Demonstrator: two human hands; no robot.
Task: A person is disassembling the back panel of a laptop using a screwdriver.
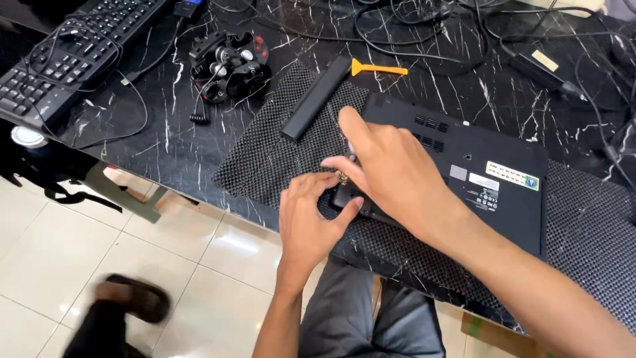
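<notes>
Laptop [464,192] lies bottom-up on the mesh mat [265,159], near corner toward me. Both hands are at that corner. My right hand [391,176] lies over the edge, index stretched out along the side, thumb and fingers pinching a small metallic bit at the corner; can't tell if it's a screw or a tool tip. My left hand [308,222] comes in from below, fingertips closed on the same spot, thumb against the case.

Done so far, judging by the layout: battery [317,98], a long black bar, is already out and lies on the mat's far edge, w/ an orange pry tool [377,68] just beyond it. Bottom cover looks still on, labels and vents in place, so the opening seems at an early stage; most of it is left.

Further out on the counter [165,132]: tangle of cables, a black gadget w/ earbuds, a keyboard [73,53] at far left.
</notes>
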